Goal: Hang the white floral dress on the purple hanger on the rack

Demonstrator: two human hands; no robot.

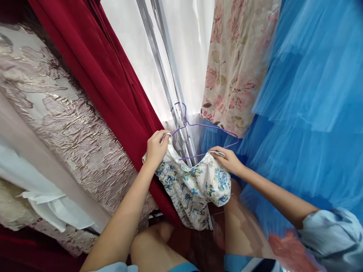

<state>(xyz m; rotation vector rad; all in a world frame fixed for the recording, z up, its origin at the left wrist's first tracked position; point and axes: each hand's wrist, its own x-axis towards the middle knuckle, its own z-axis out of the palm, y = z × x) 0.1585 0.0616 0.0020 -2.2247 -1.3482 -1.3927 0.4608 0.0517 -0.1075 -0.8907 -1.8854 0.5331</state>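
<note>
A white blouse or dress with blue flowers (195, 189) hangs between my two hands, its neckline turned up towards me. My left hand (157, 149) is closed on its left shoulder, fingertips pinching the neck edge. On the other side my right hand (227, 158) pinches the opposite shoulder edge, with the thumb hidden from view. A purple wire hanger (211, 126) has its left arm running to the garment near my left hand. Its right end sticks out bare above my right hand, and the lower bar passes across the neck opening.
Metal poles (167, 64) rise behind the hanger, before a white cloth (121, 22). Dark red fabric (113, 87) and a pinkish textured cloth (73, 117) hang to the left. To the right are a floral beige cloth (232, 71) and layered blue tulle (312, 83). Reddish floor shows below.
</note>
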